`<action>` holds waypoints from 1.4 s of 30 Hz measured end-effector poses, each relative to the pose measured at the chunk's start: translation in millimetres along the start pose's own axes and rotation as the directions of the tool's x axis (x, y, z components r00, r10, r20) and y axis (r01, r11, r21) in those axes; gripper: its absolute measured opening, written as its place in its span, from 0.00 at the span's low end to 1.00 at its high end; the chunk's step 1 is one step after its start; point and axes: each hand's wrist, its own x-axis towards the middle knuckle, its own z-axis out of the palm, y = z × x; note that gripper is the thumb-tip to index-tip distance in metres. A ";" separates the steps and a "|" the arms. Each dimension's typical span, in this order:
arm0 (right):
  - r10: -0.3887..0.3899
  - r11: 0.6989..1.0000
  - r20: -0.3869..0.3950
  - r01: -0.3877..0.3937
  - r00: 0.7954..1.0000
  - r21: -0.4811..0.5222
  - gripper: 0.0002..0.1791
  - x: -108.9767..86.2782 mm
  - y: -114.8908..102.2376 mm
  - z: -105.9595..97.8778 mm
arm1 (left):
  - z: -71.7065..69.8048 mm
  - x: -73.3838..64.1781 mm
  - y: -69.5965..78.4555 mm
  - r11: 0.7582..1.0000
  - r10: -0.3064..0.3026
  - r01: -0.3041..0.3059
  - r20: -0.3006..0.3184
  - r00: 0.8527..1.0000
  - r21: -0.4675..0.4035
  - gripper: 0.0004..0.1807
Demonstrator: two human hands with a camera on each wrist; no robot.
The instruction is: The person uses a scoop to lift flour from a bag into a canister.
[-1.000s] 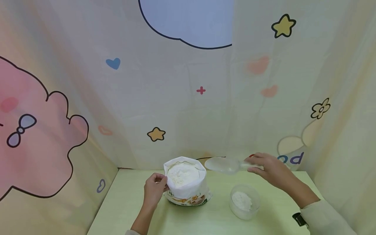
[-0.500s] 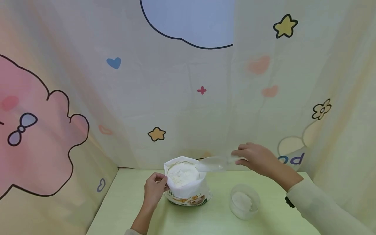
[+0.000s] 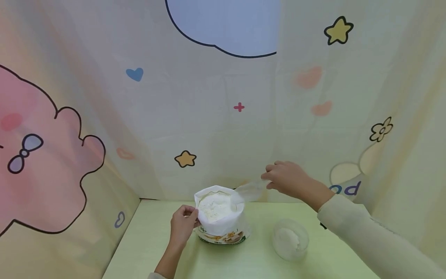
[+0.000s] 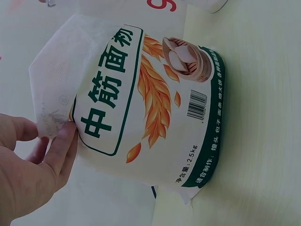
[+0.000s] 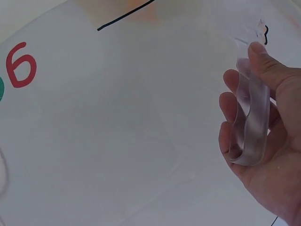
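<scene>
A flour bag [image 3: 223, 229], its white top folded outward, stands on the table filled with white flour [image 3: 214, 205]. My left hand [image 3: 182, 224] pinches the left side of its folded rim; the left wrist view shows thumb and fingers at the edge of the printed bag [image 4: 155, 103]. My right hand [image 3: 289, 180] grips a clear plastic scoop [image 3: 250, 190], tilted down so that its tip overlaps the flour at the bag's right rim. In the right wrist view, fingers wrap the scoop's hollow handle [image 5: 256, 113].
A clear round tub [image 3: 304, 232] holding some flour [image 3: 287, 241] stands to the right of the bag on the pale green table [image 3: 146, 240]. A patterned curtain [image 3: 216, 128] hangs close behind the table and along both sides.
My right hand has moved left and up, and the scoop has gone from nearly level beside the bag to slanting down into its mouth. The left hand stays on the rim.
</scene>
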 end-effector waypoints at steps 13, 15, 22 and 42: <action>0.017 0.999 0.147 -0.010 0.989 -0.049 0.06 32.6 -13.7 -13.9 | -0.7 2.3 -2.2 1.000 -0.003 0.003 0.001 1.000 -0.001 0.07; 0.024 0.997 0.166 -0.013 0.986 -0.071 0.05 37.0 -15.6 -15.9 | -0.9 2.5 -2.7 1.000 -0.001 0.001 -0.001 1.000 -0.002 0.07; 0.040 0.995 0.206 -0.021 0.978 -0.093 0.07 46.8 -21.3 -17.1 | 0.0 2.0 -2.7 1.000 0.015 -0.015 0.000 1.000 -0.012 0.07; 0.070 0.998 0.221 -0.066 0.973 -0.024 0.07 59.3 -44.9 8.6 | 0.0 -1.0 0.3 1.000 0.017 -0.017 0.004 1.000 -0.021 0.08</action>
